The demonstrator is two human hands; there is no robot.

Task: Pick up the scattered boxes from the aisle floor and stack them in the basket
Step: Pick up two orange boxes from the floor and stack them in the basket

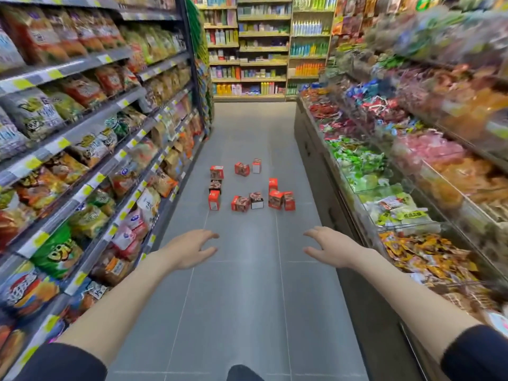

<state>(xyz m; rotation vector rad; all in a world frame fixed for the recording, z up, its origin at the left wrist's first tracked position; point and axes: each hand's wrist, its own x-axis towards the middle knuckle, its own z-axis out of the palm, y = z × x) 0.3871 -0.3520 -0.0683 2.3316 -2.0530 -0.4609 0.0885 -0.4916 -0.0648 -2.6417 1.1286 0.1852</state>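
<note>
boxes point(248, 188) scattered on floor point(247, 298) | left hand point(189, 250) and right hand point(331, 247) before the boxes, well apart (fingers relaxed, holding nothing)

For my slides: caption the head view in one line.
Open left hand and right hand reach toward red boxes scattered on the aisle floor between snack shelves.

This is a supermarket aisle. Shelves point(82, 127) of snack bags point(35, 114) with yellow price tags point(63, 143) line one side, open bins point(406, 188) of wrapped sweets point(354, 158) the other, and bottles point(306, 27) fill the far racks.
</note>
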